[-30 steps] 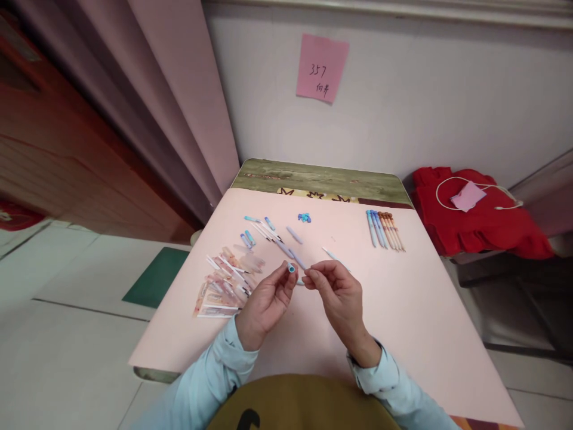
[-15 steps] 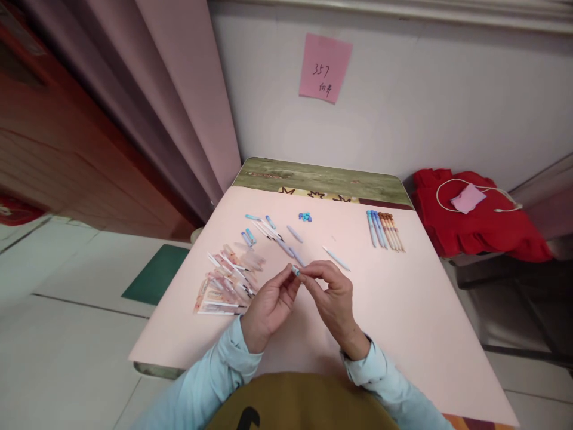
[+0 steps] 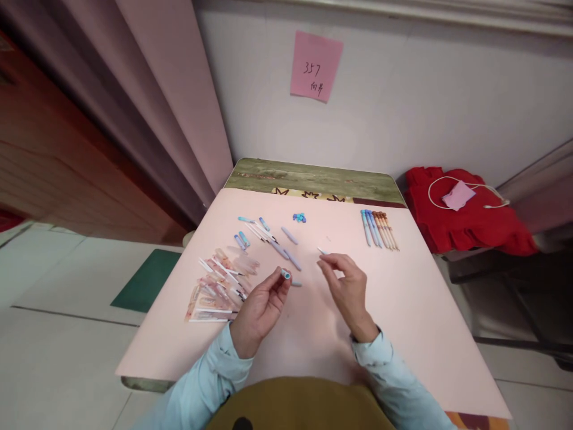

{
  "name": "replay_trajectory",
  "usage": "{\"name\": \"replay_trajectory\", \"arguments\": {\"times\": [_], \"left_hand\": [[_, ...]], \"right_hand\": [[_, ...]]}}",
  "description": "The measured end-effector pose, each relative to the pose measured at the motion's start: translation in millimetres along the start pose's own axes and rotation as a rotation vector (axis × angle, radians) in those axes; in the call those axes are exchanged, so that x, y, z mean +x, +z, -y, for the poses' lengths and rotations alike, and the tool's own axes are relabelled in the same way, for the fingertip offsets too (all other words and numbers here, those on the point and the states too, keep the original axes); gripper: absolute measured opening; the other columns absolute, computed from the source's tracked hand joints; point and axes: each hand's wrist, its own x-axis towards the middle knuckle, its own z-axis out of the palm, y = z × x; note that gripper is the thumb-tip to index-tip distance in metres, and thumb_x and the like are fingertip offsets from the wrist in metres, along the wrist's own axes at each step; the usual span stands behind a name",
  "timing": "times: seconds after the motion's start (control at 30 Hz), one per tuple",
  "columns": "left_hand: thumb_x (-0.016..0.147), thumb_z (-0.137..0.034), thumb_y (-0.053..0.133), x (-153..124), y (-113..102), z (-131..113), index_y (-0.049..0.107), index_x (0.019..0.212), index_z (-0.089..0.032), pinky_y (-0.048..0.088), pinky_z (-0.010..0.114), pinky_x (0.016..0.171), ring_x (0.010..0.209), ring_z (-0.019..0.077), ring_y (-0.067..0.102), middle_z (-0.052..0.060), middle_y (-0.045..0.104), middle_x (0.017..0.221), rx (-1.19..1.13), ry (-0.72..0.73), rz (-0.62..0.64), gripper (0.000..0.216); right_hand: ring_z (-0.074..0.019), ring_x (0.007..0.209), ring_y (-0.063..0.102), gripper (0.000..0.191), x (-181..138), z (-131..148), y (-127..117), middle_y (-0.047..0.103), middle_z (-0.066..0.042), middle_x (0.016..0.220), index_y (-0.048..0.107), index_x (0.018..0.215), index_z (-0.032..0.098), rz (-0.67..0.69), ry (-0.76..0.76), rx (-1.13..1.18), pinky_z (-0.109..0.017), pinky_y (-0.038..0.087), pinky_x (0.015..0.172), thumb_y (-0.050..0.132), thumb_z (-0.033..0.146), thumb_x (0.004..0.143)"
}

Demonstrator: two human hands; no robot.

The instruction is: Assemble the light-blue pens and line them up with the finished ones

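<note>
My left hand (image 3: 262,304) pinches a light-blue pen barrel piece (image 3: 285,274), its round open end facing up and to the right. Just beside those fingertips a short blue-green piece (image 3: 296,284) shows; whether it is held too I cannot tell. My right hand (image 3: 344,289), apart from the left, has its thumb and forefinger closed at a slim light-blue pen barrel (image 3: 323,251). The white tip of that barrel sticks out past the fingers, while the hand hides the rest. Lilac pen barrels (image 3: 292,258) lie beyond my left hand.
Left on the table (image 3: 403,334) are white refills (image 3: 260,232), blue barrel pieces (image 3: 244,239) and a pile of clear pinkish parts with refills (image 3: 219,286). Small blue pieces (image 3: 299,218) lie at the back. Several finished-looking pens (image 3: 379,229) stand in a row at right.
My hands have parted. The right hand has moved right to the light-blue barrel on the table; the left keeps the barrel piece, turned with its open end showing. The view has shifted slightly.
</note>
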Motion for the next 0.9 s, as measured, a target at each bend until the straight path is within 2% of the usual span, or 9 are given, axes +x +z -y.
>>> {"name": "replay_trajectory", "arguments": {"times": [0.13, 0.2, 0.27, 0.33, 0.4, 0.5, 0.6, 0.7, 0.9], "left_hand": [[0.089, -0.001, 0.053, 3.0, 0.9, -9.7, 0.060, 0.079, -0.007, 0.060, 0.018, 0.061, 0.068, 0.0121, 0.068, 0.008, 0.066, 0.075, -0.023, 0.068, -0.023, 0.014], [0.089, -0.002, 0.052, 5.2, 1.6, -12.3, 0.060, 0.079, -0.008, 0.060, 0.018, 0.059, 0.067, 0.0117, 0.067, 0.008, 0.066, 0.075, -0.022, 0.086, -0.025, 0.014], [0.089, -0.002, 0.052, 7.5, 2.4, -13.2, 0.059, 0.078, -0.008, 0.059, 0.017, 0.059, 0.067, 0.0114, 0.067, 0.008, 0.066, 0.074, -0.019, 0.092, -0.025, 0.015], [0.089, -0.002, 0.052, 10.0, 3.5, -12.8, 0.059, 0.077, -0.008, 0.059, 0.017, 0.059, 0.066, 0.0112, 0.067, 0.007, 0.066, 0.073, -0.019, 0.088, -0.021, 0.016], [0.089, -0.002, 0.053, 12.7, 5.0, -11.3, 0.060, 0.076, -0.008, 0.059, 0.017, 0.059, 0.066, 0.0111, 0.067, 0.007, 0.066, 0.072, -0.018, 0.080, -0.011, 0.016], [0.089, -0.002, 0.053, 16.5, 8.4, -7.0, 0.061, 0.076, -0.009, 0.059, 0.017, 0.060, 0.065, 0.0106, 0.067, 0.007, 0.067, 0.072, -0.012, 0.074, 0.004, 0.016], [0.088, -0.002, 0.055, 18.9, 11.5, -1.4, 0.063, 0.076, -0.008, 0.059, 0.017, 0.060, 0.063, 0.0095, 0.066, 0.006, 0.068, 0.072, 0.004, 0.082, 0.018, 0.015], [0.086, -0.003, 0.058, 20.1, 11.7, 3.0, 0.064, 0.076, -0.008, 0.058, 0.017, 0.059, 0.061, 0.0091, 0.065, 0.005, 0.068, 0.071, 0.031, 0.102, 0.042, 0.014], [0.081, -0.007, 0.065, 20.9, 5.0, 7.1, 0.066, 0.074, -0.010, 0.057, 0.020, 0.064, 0.067, 0.0109, 0.066, 0.005, 0.069, 0.074, 0.098, 0.211, 0.111, 0.007]], "right_hand": [[-0.0233, 0.091, 0.062, 0.022, 7.3, -53.0, -2.5, 0.070, -0.008, 0.097, 0.071, 0.099, 0.021, 0.081, 0.106, -0.441, -0.034, 0.047, 0.075, 0.061, 0.034, 0.085], [-0.0242, 0.094, 0.060, 0.022, 6.8, -68.2, 1.1, 0.069, -0.009, 0.098, 0.071, 0.098, 0.020, 0.095, 0.107, -0.534, -0.034, 0.045, 0.078, 0.059, 0.033, 0.086], [-0.0236, 0.094, 0.060, 0.020, 5.8, -69.9, 3.4, 0.070, -0.009, 0.095, 0.072, 0.094, 0.019, 0.095, 0.095, -0.537, -0.033, 0.044, 0.079, 0.056, 0.031, 0.087], [-0.0215, 0.088, 0.062, 0.019, 4.9, -57.5, 0.7, 0.071, -0.006, 0.092, 0.071, 0.092, 0.020, 0.089, 0.103, -0.466, -0.031, 0.045, 0.075, 0.055, 0.030, 0.088], [-0.0183, 0.078, 0.064, 0.019, 3.2, -33.7, -7.8, 0.072, -0.003, 0.088, 0.070, 0.095, 0.022, 0.082, 0.101, -0.350, -0.028, 0.046, 0.068, 0.057, 0.032, 0.089], [-0.0145, 0.071, 0.065, 0.018, -2.9, 9.5, -23.8, 0.072, -0.001, 0.090, 0.070, 0.099, 0.024, 0.092, -0.025, -0.169, -0.024, 0.047, 0.061, 0.059, 0.033, 0.089], [-0.0144, 0.077, 0.066, 0.016, -11.5, 39.5, -31.8, 0.072, -0.002, 0.089, 0.069, 0.102, 0.023, 0.103, -0.155, -0.097, -0.024, 0.050, 0.069, 0.059, 0.026, 0.089], [-0.0151, 0.077, 0.067, 0.015, -18.7, 46.4, -29.9, 0.072, -0.002, 0.084, 0.068, 0.100, 0.022, 0.087, -0.210, -0.143, -0.026, 0.050, 0.069, 0.058, 0.022, 0.089], [-0.0150, 0.076, 0.067, 0.015, -22.8, 36.6, -22.7, 0.072, -0.002, 0.083, 0.069, 0.099, 0.023, 0.075, -0.237, -0.222, -0.025, 0.048, 0.066, 0.057, 0.023, 0.090]]}}
